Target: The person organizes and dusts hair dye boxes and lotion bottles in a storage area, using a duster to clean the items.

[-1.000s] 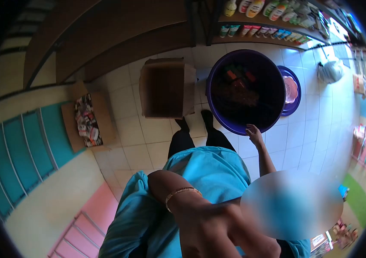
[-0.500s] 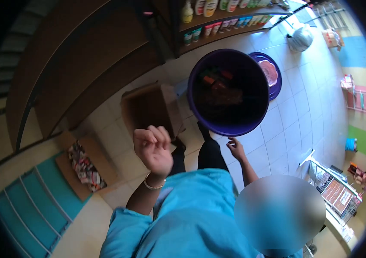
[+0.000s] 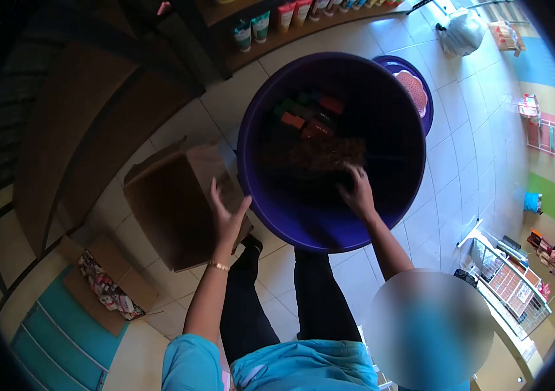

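A large round purple tub (image 3: 329, 242) stands on the floor in front of me. Inside it lie several small red, orange and green boxes (image 3: 317, 128) and a brown, rough-textured bundle (image 3: 326, 153) whose kind I cannot make out in the shade. My right hand (image 3: 357, 192) reaches over the near rim into the tub, thumb and fingers apart, close to the brown bundle, with nothing visible in it. Between the tub and an open cardboard box (image 3: 209, 163), my left hand (image 3: 227, 216) has its fingers spread and holds nothing. The box's inside is dark.
Shelving with tubes (image 3: 260, 27) runs along the far side. A purple lid (image 3: 424, 120) bearing a pink flower-shaped piece (image 3: 412, 91) lies behind the tub. A tied bag (image 3: 463, 32) stands further right. Another carton (image 3: 135, 287) with printed packets is at left, a wire rack (image 3: 509, 280) at right.
I have bent closer to the tub. My right hand has moved from outside the tub to inside it. My left hand has lowered beside the cardboard box, and its curled fingers have spread.
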The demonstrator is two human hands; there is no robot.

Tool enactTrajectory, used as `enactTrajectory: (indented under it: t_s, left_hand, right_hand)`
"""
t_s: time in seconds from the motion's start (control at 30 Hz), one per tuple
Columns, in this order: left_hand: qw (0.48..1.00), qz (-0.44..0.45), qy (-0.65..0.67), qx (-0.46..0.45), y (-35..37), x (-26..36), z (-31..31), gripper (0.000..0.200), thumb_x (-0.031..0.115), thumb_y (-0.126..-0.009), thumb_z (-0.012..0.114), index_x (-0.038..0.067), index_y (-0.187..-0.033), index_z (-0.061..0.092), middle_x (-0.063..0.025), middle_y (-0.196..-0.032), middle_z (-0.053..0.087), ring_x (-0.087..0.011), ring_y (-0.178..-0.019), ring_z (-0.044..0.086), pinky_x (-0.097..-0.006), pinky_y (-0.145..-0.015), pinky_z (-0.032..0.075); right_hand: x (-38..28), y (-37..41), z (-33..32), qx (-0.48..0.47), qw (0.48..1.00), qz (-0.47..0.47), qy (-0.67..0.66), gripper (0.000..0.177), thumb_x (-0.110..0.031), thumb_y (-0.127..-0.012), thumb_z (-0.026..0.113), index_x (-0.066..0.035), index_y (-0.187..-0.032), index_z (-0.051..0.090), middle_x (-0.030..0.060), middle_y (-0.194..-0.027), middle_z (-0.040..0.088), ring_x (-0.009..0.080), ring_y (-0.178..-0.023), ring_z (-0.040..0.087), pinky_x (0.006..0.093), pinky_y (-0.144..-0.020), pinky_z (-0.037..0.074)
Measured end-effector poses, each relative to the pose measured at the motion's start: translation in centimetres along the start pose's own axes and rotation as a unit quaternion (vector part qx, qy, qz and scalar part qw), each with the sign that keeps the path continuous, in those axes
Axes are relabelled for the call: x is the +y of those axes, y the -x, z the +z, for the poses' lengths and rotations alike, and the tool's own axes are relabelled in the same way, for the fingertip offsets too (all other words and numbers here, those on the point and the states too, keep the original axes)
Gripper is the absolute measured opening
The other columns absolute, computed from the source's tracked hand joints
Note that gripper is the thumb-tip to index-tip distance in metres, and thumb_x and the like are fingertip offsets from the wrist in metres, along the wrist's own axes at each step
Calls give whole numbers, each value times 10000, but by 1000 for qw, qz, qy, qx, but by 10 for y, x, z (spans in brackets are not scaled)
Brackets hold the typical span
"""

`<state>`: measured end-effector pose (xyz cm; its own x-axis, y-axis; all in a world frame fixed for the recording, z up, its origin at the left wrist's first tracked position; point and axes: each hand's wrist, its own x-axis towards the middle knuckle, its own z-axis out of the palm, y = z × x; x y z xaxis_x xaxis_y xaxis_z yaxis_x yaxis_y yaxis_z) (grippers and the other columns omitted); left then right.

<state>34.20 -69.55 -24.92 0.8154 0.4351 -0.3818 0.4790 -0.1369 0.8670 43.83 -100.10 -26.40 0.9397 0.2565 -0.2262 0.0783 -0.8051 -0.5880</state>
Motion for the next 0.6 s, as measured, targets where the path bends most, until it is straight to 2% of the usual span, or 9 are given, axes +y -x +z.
enactTrajectory:
  t_s: [0.07,0.2,0.27,0.37,0.43,0.47,0.57,0.6]
  left_hand:
    - [997,60,-28,32,-25,16,34,689,250,-818,598,31,-1336,200,-197,-1265,381,-305,-1167,388,-401,-967,315]
    - [989,30,-105,98,-38,0,67,511,230,-886,480,-61,-1265,300,-264,-1213,422,-340,-1122,444,-383,-954,338]
    - [989,26,-109,92,-38,-2,68,497,215,-889,472,-58,-1267,299,-262,-1219,418,-336,-1118,450,-383,-947,348]
    - [983,30,-151,98,-35,-4,67,474,196,-892,466,-55,-1263,308,-254,-1181,458,-328,-1072,492,-377,-915,383]
    - [985,15,-145,90,-34,-3,65,466,189,-891,468,-55,-1258,315,-250,-1154,482,-327,-1049,509,-375,-900,397]
    - [979,42,-173,103,-34,-2,65,455,177,-887,477,-58,-1248,328,-245,-1127,504,-321,-1023,527,-367,-871,418]
    - [988,16,-132,84,-33,-5,65,413,121,-875,467,-39,-1236,346,-250,-1201,455,-367,-1069,495,-390,-890,419]
    - [984,22,-156,78,-34,8,62,415,116,-874,466,-25,-1244,341,-240,-1198,462,-350,-1052,516,-386,-874,440]
  right_hand:
    - [-5,-33,6,20,999,-35,33,713,-99,-648,695,-115,-1273,353,163,-1260,376,362,-1168,351,419,-937,364]
    - [3,-99,49,-6,994,-24,103,833,-87,-626,683,-149,-1334,248,199,-1294,317,402,-1201,288,448,-956,341]
    - [27,-128,94,-17,995,-15,95,856,-86,-612,678,-159,-1340,234,220,-1282,324,408,-1199,291,465,-955,334]
    - [36,-164,148,-21,989,14,145,662,-110,-762,522,-187,-1355,238,189,-1292,330,406,-1193,297,516,-910,352]
    - [34,-191,169,5,979,10,206,680,-130,-750,548,-192,-1355,241,173,-1304,319,387,-1199,298,525,-897,358]
    - [32,-199,179,16,972,6,236,690,-140,-745,561,-195,-1355,243,164,-1311,314,378,-1202,299,530,-891,361]
    - [14,-220,183,-19,966,34,255,723,-177,-729,595,-174,-1357,237,150,-1308,315,357,-1208,295,552,-879,355]
    - [14,-222,189,-10,962,34,272,726,-188,-722,605,-162,-1352,247,152,-1305,314,356,-1207,294,558,-874,357]
